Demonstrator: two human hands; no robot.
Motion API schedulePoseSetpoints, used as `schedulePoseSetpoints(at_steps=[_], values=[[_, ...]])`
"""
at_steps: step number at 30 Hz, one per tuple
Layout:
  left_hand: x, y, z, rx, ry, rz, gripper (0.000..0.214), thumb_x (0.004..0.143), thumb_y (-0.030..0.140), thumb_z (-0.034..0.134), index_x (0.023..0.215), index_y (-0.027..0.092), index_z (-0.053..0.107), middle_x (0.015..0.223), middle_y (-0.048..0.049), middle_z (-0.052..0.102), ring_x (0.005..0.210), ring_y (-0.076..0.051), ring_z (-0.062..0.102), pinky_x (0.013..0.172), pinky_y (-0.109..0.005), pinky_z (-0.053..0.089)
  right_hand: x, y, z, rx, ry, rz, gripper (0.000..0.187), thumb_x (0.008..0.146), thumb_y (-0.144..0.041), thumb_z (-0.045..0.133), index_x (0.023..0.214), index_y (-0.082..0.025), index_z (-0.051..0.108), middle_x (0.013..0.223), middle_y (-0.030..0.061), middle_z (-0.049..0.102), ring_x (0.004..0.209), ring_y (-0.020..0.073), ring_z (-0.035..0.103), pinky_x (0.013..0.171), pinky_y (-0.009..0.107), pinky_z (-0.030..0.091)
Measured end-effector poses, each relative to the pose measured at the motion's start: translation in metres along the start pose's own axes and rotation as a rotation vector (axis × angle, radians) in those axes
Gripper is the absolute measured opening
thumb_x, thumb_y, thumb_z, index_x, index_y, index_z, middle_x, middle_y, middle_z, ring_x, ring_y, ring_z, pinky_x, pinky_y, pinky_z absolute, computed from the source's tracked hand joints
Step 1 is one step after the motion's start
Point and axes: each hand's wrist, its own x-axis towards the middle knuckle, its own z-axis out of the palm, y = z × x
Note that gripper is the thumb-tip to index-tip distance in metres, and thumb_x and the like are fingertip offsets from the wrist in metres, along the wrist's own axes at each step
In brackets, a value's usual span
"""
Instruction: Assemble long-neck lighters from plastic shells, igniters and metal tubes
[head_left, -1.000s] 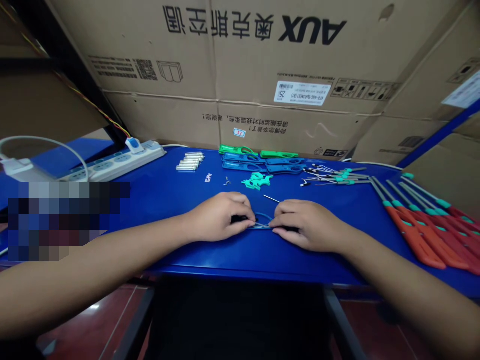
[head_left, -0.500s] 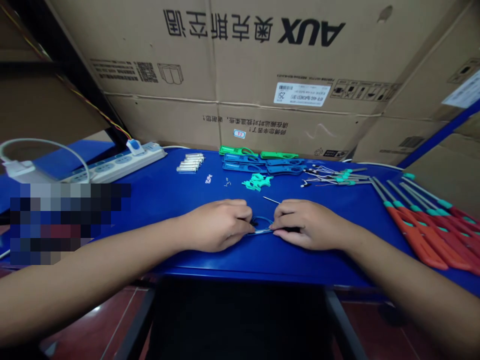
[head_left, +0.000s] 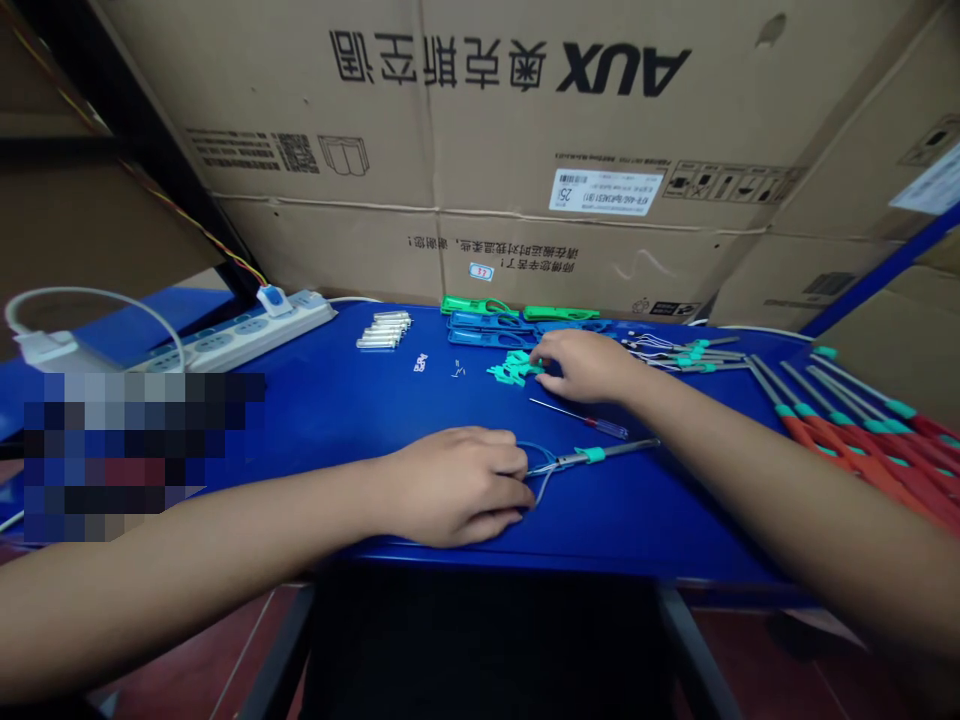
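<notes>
My left hand is closed at the near side of the table, gripping a blue plastic handle shell that is mostly hidden under the fingers. Out of it, to the right, runs a metal tube with a teal collar and thin pale wires. My right hand is farther back, at the right side of a pile of small teal plastic parts. Its thumb and forefinger are apart, the fingertips at the pile. Between both hands lies a screwdriver with a clear handle.
Blue handle shells and green ones line the back. Silver cylinders, small pins and tiny pale parts lie left. Wired tubes and red-orange handled pieces are right. A power strip sits far left.
My right hand has left the handle shell and moved up to the teal parts, uncovering the screwdriver and the metal tube. My left hand has shifted slightly right and nearer, still gripping the shell.
</notes>
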Motion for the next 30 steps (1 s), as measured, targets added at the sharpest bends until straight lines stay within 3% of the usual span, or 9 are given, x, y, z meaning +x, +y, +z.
schedulePoseSetpoints(at_steps=[7, 10, 17, 20, 23, 27, 30], values=[[0.001, -0.003, 0.005, 0.014, 0.002, 0.026, 0.020, 0.095, 0.031, 0.057, 0.105, 0.020, 0.070, 0.092, -0.0063, 0.064, 0.080, -0.018, 0.057, 0.071, -0.033, 0.048, -0.002, 0.018, -0.002, 0.030, -0.003, -0.059, 0.036, 0.087, -0.019, 0.054, 0.120, -0.015, 0.066, 0.116, 0.0126, 0.067, 0.101, 0.0244, 0.062, 0.085, 0.034, 0.047], [0.000, -0.003, 0.002, 0.008, 0.046, 0.011, 0.019, 0.096, 0.030, 0.056, 0.100, 0.020, 0.071, 0.090, -0.0063, 0.064, 0.078, -0.018, 0.057, 0.070, -0.033, 0.048, 0.000, 0.025, 0.001, 0.000, -0.026, -0.100, 0.034, 0.087, -0.021, 0.056, 0.118, -0.016, 0.068, 0.115, 0.0132, 0.066, 0.103, 0.0258, 0.062, 0.085, 0.034, 0.046], [-0.003, -0.015, -0.008, -0.164, 0.248, -0.262, 0.018, 0.094, 0.028, 0.055, 0.098, 0.017, 0.069, 0.091, -0.0056, 0.065, 0.086, -0.017, 0.060, 0.081, -0.032, 0.052, -0.014, 0.031, -0.002, -0.011, 0.011, -0.059, 0.021, 0.091, -0.024, 0.054, 0.101, -0.017, 0.071, 0.101, 0.0109, 0.070, 0.091, 0.0240, 0.063, 0.078, 0.034, 0.046], [-0.002, -0.021, -0.008, -0.126, 0.337, -0.346, 0.022, 0.094, 0.028, 0.057, 0.109, 0.017, 0.068, 0.096, -0.0058, 0.066, 0.089, -0.017, 0.062, 0.081, -0.031, 0.052, -0.028, 0.017, -0.012, 0.125, 0.145, -0.008, 0.024, 0.092, -0.026, 0.053, 0.106, -0.017, 0.071, 0.101, 0.0104, 0.072, 0.090, 0.0231, 0.065, 0.080, 0.035, 0.048], [0.001, -0.024, -0.006, 0.031, 0.426, -0.351, 0.038, 0.092, 0.034, 0.064, 0.126, 0.018, 0.062, 0.106, -0.0082, 0.066, 0.096, -0.019, 0.063, 0.085, -0.033, 0.053, -0.039, -0.012, -0.018, 0.452, 0.197, 0.011, 0.023, 0.091, -0.031, 0.057, 0.103, -0.019, 0.073, 0.094, 0.0055, 0.074, 0.081, 0.0184, 0.067, 0.072, 0.030, 0.050], [0.003, -0.021, -0.006, 0.160, 0.508, -0.274, 0.024, 0.094, 0.032, 0.062, 0.111, 0.017, 0.070, 0.097, -0.0071, 0.070, 0.086, -0.018, 0.064, 0.081, -0.033, 0.051, -0.047, -0.050, -0.017, 0.812, 0.112, -0.017, 0.023, 0.091, -0.032, 0.058, 0.108, -0.021, 0.070, 0.091, 0.0025, 0.075, 0.079, 0.0160, 0.068, 0.071, 0.027, 0.053], [0.004, -0.020, -0.006, 0.031, 0.534, -0.371, 0.018, 0.092, 0.031, 0.063, 0.097, 0.016, 0.073, 0.087, -0.0050, 0.072, 0.078, -0.016, 0.064, 0.074, -0.029, 0.050, -0.053, -0.063, -0.015, 0.709, 0.218, -0.047, 0.021, 0.090, -0.030, 0.061, 0.106, -0.020, 0.070, 0.091, 0.0030, 0.075, 0.079, 0.0157, 0.069, 0.072, 0.026, 0.053]])
